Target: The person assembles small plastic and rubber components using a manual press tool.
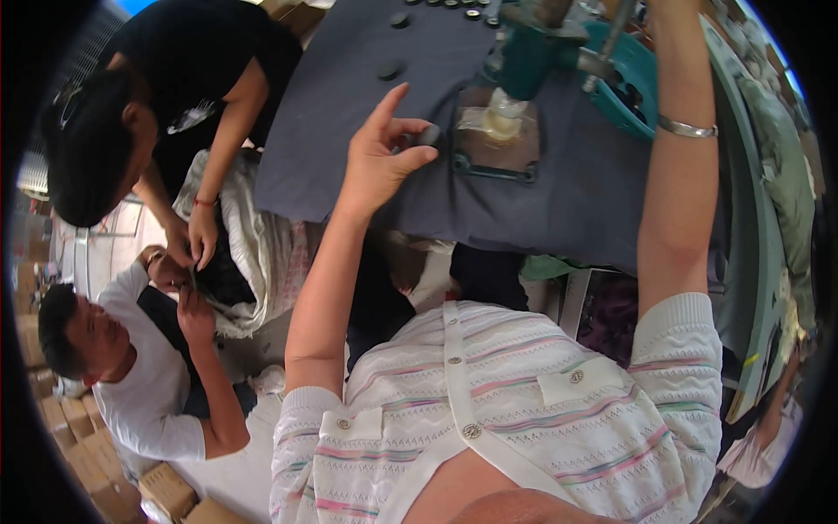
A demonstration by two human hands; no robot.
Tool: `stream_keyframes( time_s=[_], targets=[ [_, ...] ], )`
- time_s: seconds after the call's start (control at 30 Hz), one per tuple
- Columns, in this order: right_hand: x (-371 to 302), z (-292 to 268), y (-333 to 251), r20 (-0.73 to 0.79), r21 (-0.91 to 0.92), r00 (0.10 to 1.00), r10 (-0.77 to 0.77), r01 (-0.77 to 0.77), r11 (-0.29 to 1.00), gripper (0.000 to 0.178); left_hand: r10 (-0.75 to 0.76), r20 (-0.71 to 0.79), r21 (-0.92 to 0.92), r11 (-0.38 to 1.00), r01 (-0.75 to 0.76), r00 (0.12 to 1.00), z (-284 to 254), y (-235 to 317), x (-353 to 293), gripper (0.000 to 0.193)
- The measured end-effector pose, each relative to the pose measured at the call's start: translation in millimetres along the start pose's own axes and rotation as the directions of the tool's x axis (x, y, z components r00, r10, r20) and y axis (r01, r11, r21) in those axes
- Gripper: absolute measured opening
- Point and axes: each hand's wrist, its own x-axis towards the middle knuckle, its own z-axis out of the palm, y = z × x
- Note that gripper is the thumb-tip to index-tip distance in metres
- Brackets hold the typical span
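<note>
My left hand (381,159) is raised over the grey cloth left of a green hand press (529,54). Thumb and bent fingers pinch a small dark round cap (427,136), while the index finger points up and away. On the press's base plate (496,157), under its ram, sits a pale, whitish piece (503,124), partly blurred. My right forearm, wearing a silver bracelet (687,128), reaches past the press to the top edge, where the hand is cut off. The press's metal lever (614,39) slants upward near that arm.
A teal bowl (648,129) with dark round pieces stands right of the press. Several dark caps (389,69) lie on the cloth-covered table (305,166). At left, two people work with their hands by a white woven sack (266,253). Cardboard boxes (166,489) stand lower left.
</note>
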Motion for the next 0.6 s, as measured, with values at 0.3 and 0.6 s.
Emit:
stream_keyframes(
  time_s=[0.3,0.6],
  targets=[
    [1,-7,-12,-0.007,-0.007,1.000,-0.004,0.004,1.000,0.021,0.279,0.129,0.571,0.764,-0.301,0.952,71,-31,46,0.085],
    [-2,-5,-4,0.018,0.044,0.999,-0.029,0.028,0.999,0.022,0.304,0.141,0.521,0.787,-0.331,0.942,75,-48,53,0.093]
  ],
)
